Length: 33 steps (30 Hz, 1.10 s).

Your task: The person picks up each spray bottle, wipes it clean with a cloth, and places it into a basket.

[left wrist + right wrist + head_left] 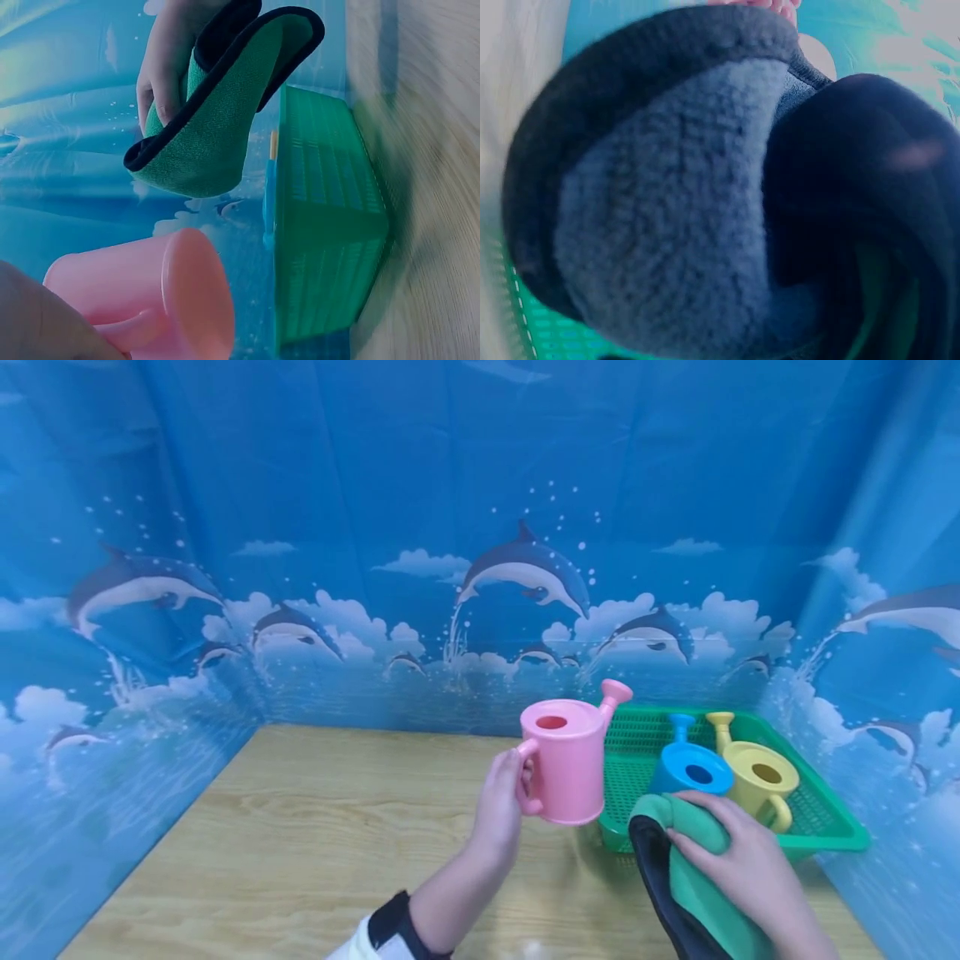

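Note:
My left hand (501,806) grips a pink toy watering can (570,772) by its handle, held upright above the table, its spout pointing right. In the left wrist view the pink watering can (150,292) shows its round base. A folded green cloth (712,877) with a black edge is pinched in my right hand (750,860), in front of the basket. The cloth (675,202) fills most of the right wrist view and shows a greyish, fluffy face there. Behind it, a blue watering can (686,766) and a yellow watering can (761,772) stand in the green basket (825,843).
The basket sits at the right of the wooden table (337,827). A blue sheet (420,460) printed with dolphins and clouds encloses the table at the back and both sides. A black band (397,918) circles my left wrist.

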Motion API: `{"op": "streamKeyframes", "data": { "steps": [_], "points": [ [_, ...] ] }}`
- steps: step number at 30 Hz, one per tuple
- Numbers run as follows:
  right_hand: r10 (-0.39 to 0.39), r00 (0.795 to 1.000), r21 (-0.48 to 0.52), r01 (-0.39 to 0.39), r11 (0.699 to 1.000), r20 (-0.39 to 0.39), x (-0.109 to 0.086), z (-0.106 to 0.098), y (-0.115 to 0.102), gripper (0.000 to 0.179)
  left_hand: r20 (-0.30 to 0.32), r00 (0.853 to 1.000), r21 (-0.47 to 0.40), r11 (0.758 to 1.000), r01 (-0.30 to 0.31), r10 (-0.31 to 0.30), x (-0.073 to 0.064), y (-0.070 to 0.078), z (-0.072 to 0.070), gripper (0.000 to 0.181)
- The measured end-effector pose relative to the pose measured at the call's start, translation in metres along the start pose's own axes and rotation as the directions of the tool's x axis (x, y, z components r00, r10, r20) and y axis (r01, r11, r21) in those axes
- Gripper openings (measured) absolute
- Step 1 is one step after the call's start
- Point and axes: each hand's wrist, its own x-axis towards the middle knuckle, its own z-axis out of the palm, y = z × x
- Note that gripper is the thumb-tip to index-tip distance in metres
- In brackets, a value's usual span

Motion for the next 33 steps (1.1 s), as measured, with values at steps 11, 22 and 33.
{"op": "streamKeyframes", "data": {
  "steps": [11, 22, 33],
  "points": [
    [0.011, 0.999, -0.023, -0.012, 1.000, -0.047, -0.004, -0.003, 0.008, 0.045, 0.064, 0.996, -0.092, 0.994, 0.060, -0.054, 0.030, -0.015, 0.036, 0.034],
    [0.009, 0.997, -0.034, -0.011, 0.999, -0.073, 0.000, -0.008, 0.009, 0.046, 0.120, 0.993, 0.026, 1.000, 0.012, -0.015, 0.057, -0.019, 0.063, 0.031],
    [0.076, 0.996, -0.039, -0.077, 0.996, -0.035, -0.001, -0.012, 0.014, 0.049, 0.162, 0.984, 0.111, 0.992, 0.055, -0.073, 0.070, -0.038, 0.083, 0.026]
  ]
}}
